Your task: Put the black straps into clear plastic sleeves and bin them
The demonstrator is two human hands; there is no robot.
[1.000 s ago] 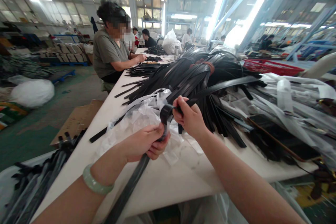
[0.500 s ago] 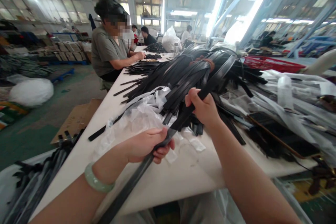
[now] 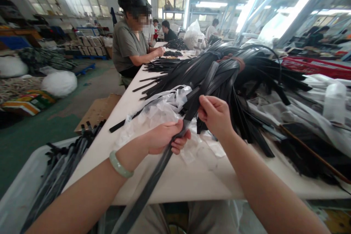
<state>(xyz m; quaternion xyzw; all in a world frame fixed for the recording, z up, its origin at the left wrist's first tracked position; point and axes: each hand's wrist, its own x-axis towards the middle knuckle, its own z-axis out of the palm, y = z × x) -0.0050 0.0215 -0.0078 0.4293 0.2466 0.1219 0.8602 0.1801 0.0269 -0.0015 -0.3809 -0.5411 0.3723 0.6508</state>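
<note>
A long black strap (image 3: 153, 179) runs from the bottom of the picture up over the white table (image 3: 178, 182) toward a big heap of black straps (image 3: 219, 69). My left hand (image 3: 164, 137), with a pale green bangle at the wrist, is closed round the strap near the table's front edge. My right hand (image 3: 215, 115) pinches the same strap a little higher up, just in front of the heap. Crumpled clear plastic wrapping (image 3: 156, 111) lies under and beside both hands.
A white bin (image 3: 16, 197) with black straps stands at the lower left. A seated person in a grey shirt (image 3: 127, 49) works further along the table, with others behind. Grey and clear wrapped strips (image 3: 315, 98) pile up at right. A cardboard sheet (image 3: 97, 111) lies on the floor.
My right hand has slid back down the strap toward my left hand, and the strap's far part now lies on the heap. The view has shifted left.
</note>
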